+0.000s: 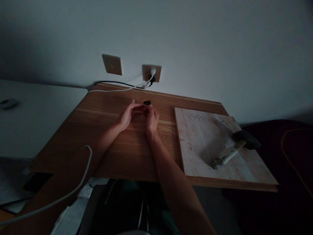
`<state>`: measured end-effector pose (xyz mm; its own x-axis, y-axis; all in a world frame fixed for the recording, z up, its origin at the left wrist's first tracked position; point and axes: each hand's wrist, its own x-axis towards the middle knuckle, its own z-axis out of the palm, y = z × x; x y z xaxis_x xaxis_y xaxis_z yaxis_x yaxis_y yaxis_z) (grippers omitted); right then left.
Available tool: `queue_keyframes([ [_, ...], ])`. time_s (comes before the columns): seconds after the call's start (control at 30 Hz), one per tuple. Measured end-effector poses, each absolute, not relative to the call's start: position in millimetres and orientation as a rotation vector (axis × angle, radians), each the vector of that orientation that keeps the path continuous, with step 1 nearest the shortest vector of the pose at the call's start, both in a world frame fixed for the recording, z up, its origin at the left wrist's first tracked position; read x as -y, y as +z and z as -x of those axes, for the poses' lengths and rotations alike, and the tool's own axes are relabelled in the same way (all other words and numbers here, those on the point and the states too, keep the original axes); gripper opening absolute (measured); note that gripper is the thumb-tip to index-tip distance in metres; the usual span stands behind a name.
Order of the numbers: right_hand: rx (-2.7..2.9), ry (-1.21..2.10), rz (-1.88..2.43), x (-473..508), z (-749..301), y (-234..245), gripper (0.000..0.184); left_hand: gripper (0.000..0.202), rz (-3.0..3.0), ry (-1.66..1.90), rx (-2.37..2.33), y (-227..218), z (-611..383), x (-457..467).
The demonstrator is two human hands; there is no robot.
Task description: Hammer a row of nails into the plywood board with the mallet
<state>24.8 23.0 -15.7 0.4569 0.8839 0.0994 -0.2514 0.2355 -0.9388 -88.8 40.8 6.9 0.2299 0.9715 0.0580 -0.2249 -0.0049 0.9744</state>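
Observation:
My left hand (pixel 126 118) and my right hand (pixel 152 121) meet over the middle of a wooden desktop (pixel 122 166). Both sets of fingers curl inward, and their tips come together just in front of a round dark hole (pixel 147 102) in the wood. Whatever lies between the fingertips is too dark and small to make out. Right of my hands, a mallet (pixel 246 140) with a dark head and a worn pale handle rests on a pale stone-patterned board (pixel 195 147).
A wall socket (pixel 157 72) holds plugs; white and black cables run left along the desktop's back edge. Beside it is a wall plate (pixel 112 64). A white table (pixel 44 124) adjoins on the left, carrying a blurred small object (pixel 8 103). A white cable (pixel 84 176) loops across the lower left.

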Motion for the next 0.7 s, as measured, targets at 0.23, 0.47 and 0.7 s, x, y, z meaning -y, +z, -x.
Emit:
queue_keyframes([
  [0.23,0.752,0.877,1.046,-22.2,-24.8,-15.2,0.035,0.072,-1.184,1.156,-0.883,5.9,87.6,-41.5],
  [0.47,0.762,0.831,1.057,-21.2,-26.4,-13.5,0.03,0.068,-1.189,1.175,-0.861,4.4,85.9,-40.9],
  [0.7,0.742,0.865,1.02,-21.3,-25.9,-13.0,0.029,0.068,-1.211,1.146,-0.877,0.8,86.6,-43.2],
])
